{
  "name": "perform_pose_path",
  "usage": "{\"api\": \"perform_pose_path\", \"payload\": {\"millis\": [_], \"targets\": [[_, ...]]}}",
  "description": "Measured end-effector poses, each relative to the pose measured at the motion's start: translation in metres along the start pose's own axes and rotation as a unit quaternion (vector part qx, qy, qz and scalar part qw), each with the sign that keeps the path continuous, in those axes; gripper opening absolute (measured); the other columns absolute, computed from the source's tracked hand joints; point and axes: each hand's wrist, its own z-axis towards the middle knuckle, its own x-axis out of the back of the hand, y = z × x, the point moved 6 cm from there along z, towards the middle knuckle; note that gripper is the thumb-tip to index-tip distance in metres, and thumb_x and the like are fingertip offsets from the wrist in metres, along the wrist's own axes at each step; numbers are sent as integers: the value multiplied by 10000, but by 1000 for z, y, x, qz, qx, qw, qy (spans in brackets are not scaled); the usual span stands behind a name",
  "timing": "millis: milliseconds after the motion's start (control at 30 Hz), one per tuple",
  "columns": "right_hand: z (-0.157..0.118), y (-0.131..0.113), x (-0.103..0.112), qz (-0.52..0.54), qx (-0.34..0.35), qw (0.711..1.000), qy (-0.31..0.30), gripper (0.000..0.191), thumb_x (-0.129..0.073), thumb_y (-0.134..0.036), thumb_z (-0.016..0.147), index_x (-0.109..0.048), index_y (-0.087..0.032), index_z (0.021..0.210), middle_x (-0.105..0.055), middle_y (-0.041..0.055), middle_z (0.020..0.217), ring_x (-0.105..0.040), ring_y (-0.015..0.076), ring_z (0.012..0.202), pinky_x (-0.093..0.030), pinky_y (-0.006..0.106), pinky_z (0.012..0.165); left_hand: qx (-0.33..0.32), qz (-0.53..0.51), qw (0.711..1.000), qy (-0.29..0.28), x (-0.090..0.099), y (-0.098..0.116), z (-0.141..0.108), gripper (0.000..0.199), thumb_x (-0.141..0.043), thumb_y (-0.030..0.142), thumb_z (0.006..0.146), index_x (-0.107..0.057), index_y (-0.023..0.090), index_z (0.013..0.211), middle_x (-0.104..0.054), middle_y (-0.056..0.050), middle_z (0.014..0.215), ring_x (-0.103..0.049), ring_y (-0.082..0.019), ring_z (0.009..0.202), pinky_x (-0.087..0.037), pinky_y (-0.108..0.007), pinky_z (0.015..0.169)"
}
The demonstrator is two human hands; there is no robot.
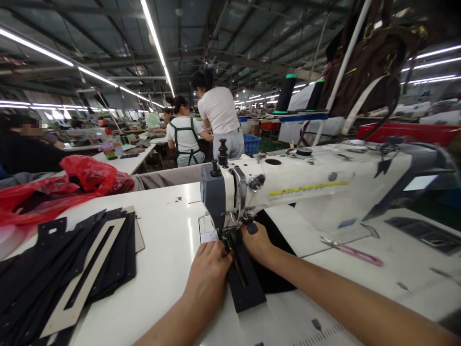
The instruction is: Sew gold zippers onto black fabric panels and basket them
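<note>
A black panel (248,294) with a long slot, with what looks like a zipper along it, lies under the needle area of a white sewing machine (306,182). My left hand (209,269) is closed at the panel's left edge, fingers curled beside the presser foot (226,235). On the panel's right side my right hand (259,242) grips close to the needle, its fingertips partly hidden by the machine head. A larger black fabric piece (275,276) lies beneath, under my right wrist.
Pink-handled thread snips (360,253) lie right of my right arm. Stacked black slotted pieces (115,254) with a beige slotted template (86,274) lie at left, near a red plastic bag (90,175). Thread cones (286,93) stand behind the machine; two people work beyond.
</note>
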Motion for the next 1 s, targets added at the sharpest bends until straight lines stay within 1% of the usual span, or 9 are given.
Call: {"api": "perform_pose_path", "payload": {"millis": [100,167,267,333,433,500,733,900,1000], "targets": [[-25,-12,17,8,61,998,3,101,-511,-119,821,-597,-139,772,-608,45,764,-574,166,714,-462,292,653,10,-7,1000,2,2,0,0,279,-449,7,764,-639,163,894,-564,-88,878,-528,-242,829,-472,-401,719],[-52,-24,28,21,138,990,-5,109,-547,-111,770,-614,-155,845,-618,73,913,-566,193,864,-458,316,764,17,-17,1000,3,4,-1,-2,291,-457,4,742,-629,155,921,-568,-84,888,-545,-224,827,-497,-371,718],[-96,-40,34,34,299,953,-14,221,-530,-92,771,-624,-163,958,-608,91,1069,-526,213,1027,-432,346,896,7,-55,998,9,8,0,-9,359,-469,1,715,-608,147,1011,-603,-78,940,-588,-195,863,-526,-327,765],[-115,-44,33,20,363,931,26,256,-477,-73,820,-617,-143,1023,-629,103,1056,-539,217,1030,-453,349,890,-11,-55,998,29,12,3,-14,349,-468,9,726,-618,157,1005,-636,-80,997,-615,-198,909,-521,-363,837],[-125,-44,28,-2,386,917,99,273,-416,-84,879,-612,-120,1066,-660,113,984,-582,223,945,-498,350,821,-50,-1,997,52,12,12,-20,279,-460,37,780,-636,161,958,-656,-89,1055,-635,-215,944,-498,-427,895],[-126,-45,26,-4,394,911,121,286,-389,-96,893,-617,-112,1065,-668,119,944,-599,229,887,-512,367,791,-70,22,996,50,10,18,-21,268,-457,47,800,-630,155,974,-657,-98,1069,-636,-220,959,-506,-426,890],[-123,-48,31,-9,407,903,141,301,-364,-91,894,-631,-95,1033,-670,128,880,-604,232,851,-523,354,742,-114,70,988,73,9,23,-17,269,-398,22,830,-628,109,940,-676,-112,1016,-648,-216,935,-540,-397,845],[-119,-47,28,-3,406,903,143,304,-349,-100,907,-633,-102,1016,-663,120,854,-597,223,843,-514,336,744,-118,62,987,85,7,19,-17,259,-383,66,862,-632,110,921,-677,-117,1007,-647,-230,932,-541,-409,840],[-117,-47,28,2,400,906,141,267,-380,-112,906,-619,-99,1025,-659,111,844,-594,222,842,-512,333,738,-108,47,990,73,7,16,-17,256,-399,64,848,-630,112,948,-673,-117,1025,-644,-230,938,-540,-410,842]]}}
